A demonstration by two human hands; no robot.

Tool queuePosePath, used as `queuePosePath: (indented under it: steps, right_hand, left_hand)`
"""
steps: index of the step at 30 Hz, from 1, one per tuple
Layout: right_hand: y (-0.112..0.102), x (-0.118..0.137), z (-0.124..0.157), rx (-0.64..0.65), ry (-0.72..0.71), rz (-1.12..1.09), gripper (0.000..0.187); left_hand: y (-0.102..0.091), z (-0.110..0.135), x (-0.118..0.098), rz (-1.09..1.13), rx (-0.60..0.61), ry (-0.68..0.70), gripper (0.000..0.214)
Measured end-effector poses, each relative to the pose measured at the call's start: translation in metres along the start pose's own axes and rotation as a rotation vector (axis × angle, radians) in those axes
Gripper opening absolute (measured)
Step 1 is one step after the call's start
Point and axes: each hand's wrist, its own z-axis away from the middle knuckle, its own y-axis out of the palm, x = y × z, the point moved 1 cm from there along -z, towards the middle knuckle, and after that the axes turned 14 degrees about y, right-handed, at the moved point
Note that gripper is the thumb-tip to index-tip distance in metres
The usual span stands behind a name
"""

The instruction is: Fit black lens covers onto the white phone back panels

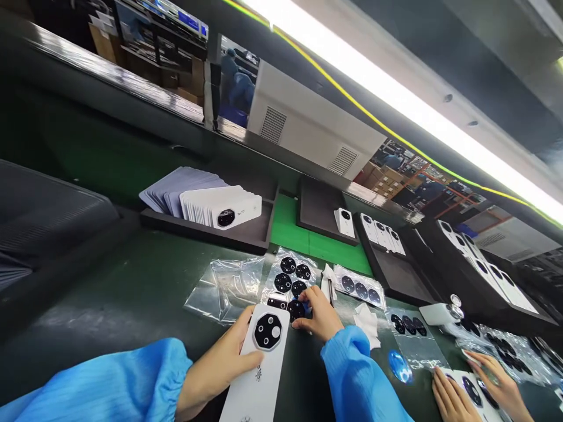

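Note:
My left hand (220,360) is closed around a white phone back cover (260,384), its thumb lying across the front face. A black octagonal camera area with several round holes sits near the cover's top end. Just right of it, my right hand (320,316) pinches the edge of a black camera lens cover (295,310) with thumb and fingertips. That piece is at the near end of a clear plastic sheet (270,272) carrying several more black lens covers (282,283). Whether it has come off the sheet, I cannot tell.
A black tray (202,231) holds stacked white and grey covers (197,202). More trays (325,205) with covers stand behind. Nearby lie a clear bag (224,290), bagged lens covers (360,287) and a white bottle (435,313). Another person's hands (455,395) work at the lower right.

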Motion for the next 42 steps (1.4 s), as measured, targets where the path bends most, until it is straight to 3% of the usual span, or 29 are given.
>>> queuePosePath:
  steps: [4, 11, 19, 31, 42]
  right_hand:
    - [-0.002, 0.004, -0.006, 0.037, 0.021, 0.007, 0.041]
    - [0.0, 0.001, -0.011, 0.065, 0.027, -0.023, 0.041]
    - [0.01, -0.001, 0.008, 0.021, 0.007, -0.1, 0.039]
    - [0.027, -0.024, 0.016, -0.271, -0.335, -0.192, 0.045]
    - [0.026, -0.021, 0.015, -0.19, -0.288, -0.391, 0.039]
  left_hand:
    - [0.0, -0.005, -0.003, 0.049, -0.007, -0.028, 0.069]
    - [0.002, -0.008, -0.01, 0.113, -0.011, -0.07, 0.077]
    - [0.001, -0.008, -0.015, 0.119, -0.028, -0.084, 0.071]
    - [0.0, -0.009, -0.017, 0.103, -0.021, -0.117, 0.066]
    - [0.005, -0.016, -0.02, 0.107, -0.045, -0.077, 0.069]
